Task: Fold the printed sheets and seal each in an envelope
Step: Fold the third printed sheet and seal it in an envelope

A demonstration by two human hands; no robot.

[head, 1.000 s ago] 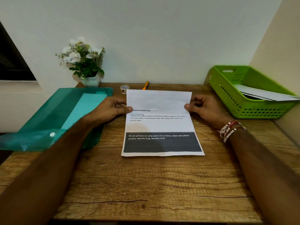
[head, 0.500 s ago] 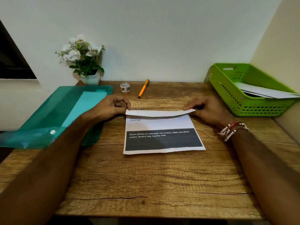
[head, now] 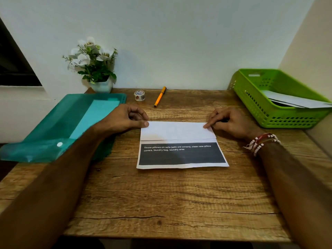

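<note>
White sheet (head: pixel 179 144) top folded, left hand (head: pixel 125 118), right hand (head: pixel 231 122) pressing crease corners

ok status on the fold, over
Left hand and right hand pressing top corners. Printed sheet top third folded down, flat on table. Nothing in the way.

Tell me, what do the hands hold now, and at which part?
Nothing is lifted. Both press the folded sheet flat on the table: left hand thumb on its top-left corner, right hand fingertip on its top-right corner.
</note>
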